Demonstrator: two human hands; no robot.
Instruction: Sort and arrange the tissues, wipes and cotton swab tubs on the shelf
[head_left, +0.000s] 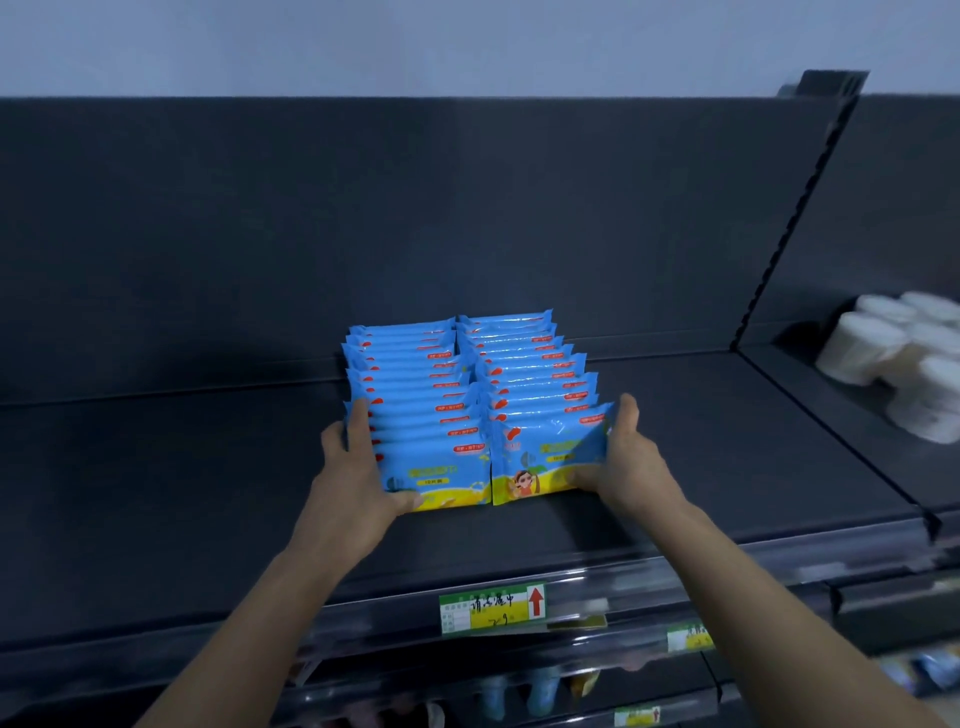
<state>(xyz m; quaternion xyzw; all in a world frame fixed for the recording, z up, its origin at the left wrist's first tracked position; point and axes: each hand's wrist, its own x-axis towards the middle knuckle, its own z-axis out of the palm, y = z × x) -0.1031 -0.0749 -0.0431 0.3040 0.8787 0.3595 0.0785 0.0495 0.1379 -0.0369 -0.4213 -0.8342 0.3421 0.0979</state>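
Two neat rows of wipe packs (467, 395) stood mid-shelf (208, 467). left hand (358, 467) and right hand (631, 457) each grasped outer edge of front packs, squaring rows. cotton swab tubs (883, 353) lay jumbled in right bay; tissues not visible. Judged under half done.

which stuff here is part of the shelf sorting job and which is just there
Job: blue and yellow plastic wipe packs in two rows, gripped by left hand and right hand; white round cotton swab tubs; dark shelf.
Just there: green and yellow price label; blurred goods below.
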